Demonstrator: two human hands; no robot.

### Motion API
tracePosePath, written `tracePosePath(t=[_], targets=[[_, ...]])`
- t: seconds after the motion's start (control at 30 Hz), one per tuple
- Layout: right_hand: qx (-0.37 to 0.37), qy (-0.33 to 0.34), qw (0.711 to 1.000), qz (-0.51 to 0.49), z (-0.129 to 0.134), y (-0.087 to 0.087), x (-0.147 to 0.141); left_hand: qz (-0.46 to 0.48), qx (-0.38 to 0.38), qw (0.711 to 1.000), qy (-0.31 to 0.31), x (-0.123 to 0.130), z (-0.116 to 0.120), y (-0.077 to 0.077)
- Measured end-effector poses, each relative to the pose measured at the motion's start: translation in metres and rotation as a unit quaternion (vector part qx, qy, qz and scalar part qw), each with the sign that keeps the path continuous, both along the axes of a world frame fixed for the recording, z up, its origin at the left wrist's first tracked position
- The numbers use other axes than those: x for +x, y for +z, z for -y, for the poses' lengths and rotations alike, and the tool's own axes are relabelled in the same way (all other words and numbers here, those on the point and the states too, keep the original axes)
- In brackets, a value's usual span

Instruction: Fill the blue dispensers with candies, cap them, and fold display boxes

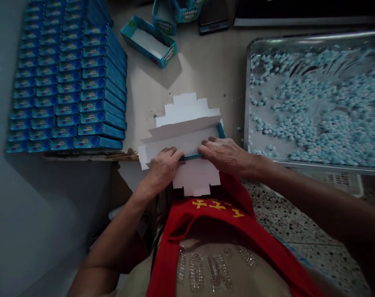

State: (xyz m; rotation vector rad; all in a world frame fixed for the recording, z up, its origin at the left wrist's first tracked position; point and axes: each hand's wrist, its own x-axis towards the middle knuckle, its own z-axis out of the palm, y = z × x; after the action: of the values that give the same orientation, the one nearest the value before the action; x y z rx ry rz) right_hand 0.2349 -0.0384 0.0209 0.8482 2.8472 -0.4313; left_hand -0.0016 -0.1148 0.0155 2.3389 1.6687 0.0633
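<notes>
We find the carton (175, 144) at the near edge of the table (202, 70), partly folded, pale inside and blue outside, its near flap reaching over a red apron (206, 220). Left hand (167, 167): fingers curled narrow, pinching the near fold. Right hand (221, 153): also narrow, gripping the same fold farther right.

Surface: pale brown, a few dark specks, the near edge chipped and worn left of the carton. To the left we see stacked blue boxes (103, 86) in columns. Beyond the carton, an open box (150, 44) lies askew, lettered "CARAMELO MACIZO"; more blue boxes and a dark device (214, 18) sit near it. On the right, a metal tray (267, 140) holds scattered pale blue and white pieces (336, 119), more crowded toward its right.

Room: dim light; plain grey-blue wall (35, 206) at left; speckled floor (286, 214) at lower right, a white basket (359, 187) partly hidden below the tray.
</notes>
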Motion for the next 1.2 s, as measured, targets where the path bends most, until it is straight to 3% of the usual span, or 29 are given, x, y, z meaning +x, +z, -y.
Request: tracePosePath(t=[0.13,0.27,0.33,0.4,0.47,0.57,0.63,0.7,0.77,0.83,0.93,1.0,1.1,1.2], targets=[[-0.08,-0.002,0.997,0.007,-0.005,0.009,-0.001,0.033,-0.012,0.996,-0.088,-0.016,-0.013,0.002],[-0.233,0.05,0.964,-0.118,-0.015,0.051,0.017,0.025,0.022,0.985,-0.171,-0.036,-0.038,0.012],[-0.175,0.027,0.965,-0.195,-0.02,0.068,0.031,0.026,0.038,0.977,-0.21,-0.044,-0.051,0.017],[-0.049,0.001,0.976,-0.212,-0.028,0.071,0.041,0.054,0.038,0.963,-0.262,-0.047,-0.068,0.019],[0.044,0.016,0.98,-0.192,-0.038,0.061,0.044,0.086,0.027,0.945,-0.313,-0.046,-0.089,0.02],[0.092,0.075,0.976,-0.182,-0.051,0.036,0.037,0.078,0.031,0.94,-0.33,-0.041,-0.126,0.024],[0.101,0.092,0.972,-0.191,-0.051,0.023,0.03,0.051,0.051,0.951,-0.302,-0.037,-0.145,0.033],[0.099,0.079,0.972,-0.199,-0.043,0.014,0.024,0.039,0.079,0.964,-0.251,-0.033,-0.147,0.046],[0.092,0.047,0.973,-0.204,-0.031,0.009,0.019,0.039,0.112,0.978,-0.171,-0.028,-0.125,0.059],[0.09,0.007,0.974,-0.21,-0.021,0.006,0.012,0.034,0.127,0.989,-0.073,-0.018,-0.084,0.065],[0.078,-0.028,0.972,-0.222,-0.016,0.003,-0.003,-0.015,0.106,0.994,0.027,0.0,-0.02,0.054],[0.049,-0.037,0.971,-0.233,-0.02,0.002,-0.014,-0.051,0.124,0.986,0.097,0.009,0.002,0.039],[0.019,-0.052,0.973,-0.225,-0.027,0.0,-0.026,-0.065,0.125,0.977,0.158,0.01,-0.007,0.021],[0.09,-0.054,0.977,-0.188,-0.023,-0.004,-0.028,-0.042,0.056,0.991,0.118,-0.005,-0.034,0.016]])
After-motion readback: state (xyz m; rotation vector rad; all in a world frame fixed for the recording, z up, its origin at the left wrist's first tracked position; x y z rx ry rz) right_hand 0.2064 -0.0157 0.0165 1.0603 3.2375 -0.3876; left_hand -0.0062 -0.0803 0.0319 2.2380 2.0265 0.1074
